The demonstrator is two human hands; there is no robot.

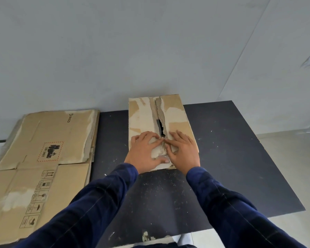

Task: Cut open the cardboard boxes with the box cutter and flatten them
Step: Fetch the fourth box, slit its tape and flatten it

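Observation:
A worn cardboard box (141, 117) stands on the black mat (231, 158), its long side running away from me. Its two top flaps meet at a torn, ragged centre seam (160, 120) with a dark gap in it. My left hand (145, 151) and my right hand (182, 149) lie flat on the near end of the top, one on each side of the seam, with fingertips touching at the gap. Both hands have fingers spread and hold nothing. No box cutter is in view.
Flattened cardboard boxes (43, 140) with printed shipping symbols lie stacked at the left, overlapping the mat's left edge. A grey wall rises right behind the box. Pale floor (284, 167) shows to the right of the mat. Small paper crumbs dot the mat.

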